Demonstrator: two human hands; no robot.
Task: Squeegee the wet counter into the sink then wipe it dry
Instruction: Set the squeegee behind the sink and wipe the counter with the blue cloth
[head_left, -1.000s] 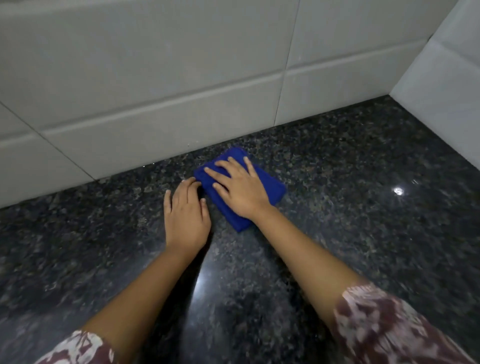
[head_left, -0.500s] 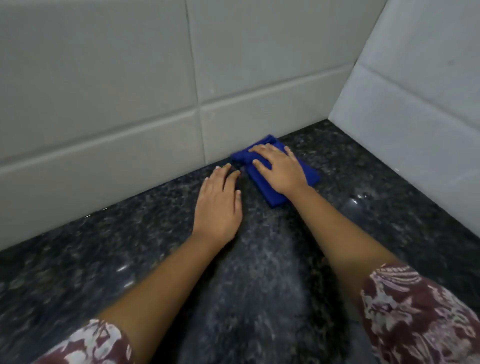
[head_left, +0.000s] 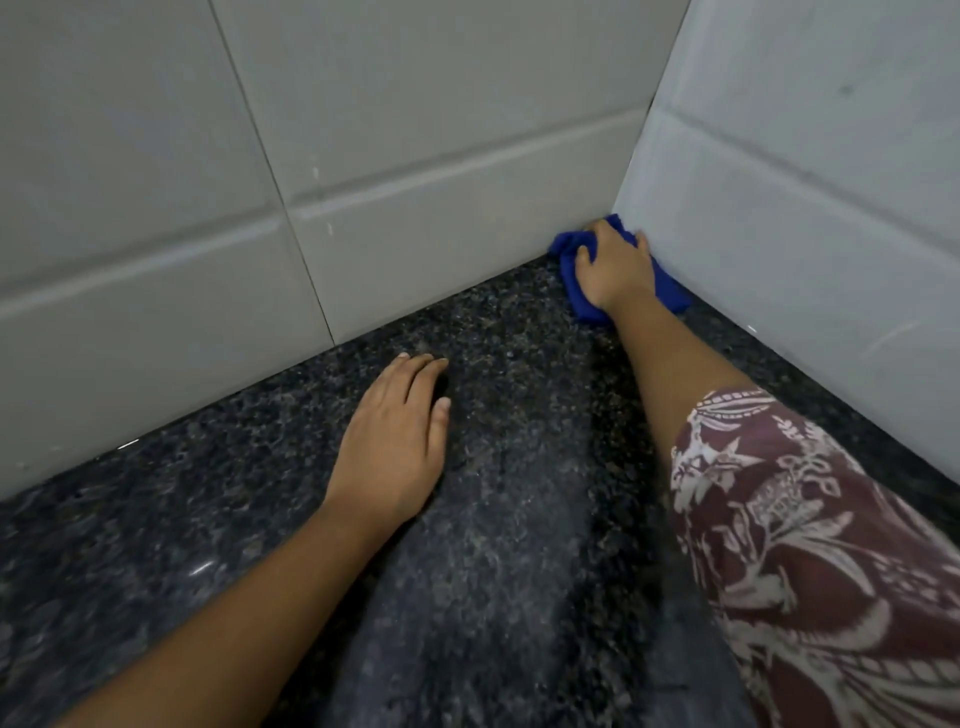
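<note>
In the far right corner of the worktop, where two tiled walls meet, the right hand presses a bunched blue cloth, fingers curled over it, while the left hand lies flat on the stone, fingers straight, well apart from the cloth.

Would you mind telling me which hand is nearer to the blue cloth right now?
Right. The right hand lies curled over the cloth in the wall corner; the left hand rests flat on the counter, apart from it and nearer the person.
</note>
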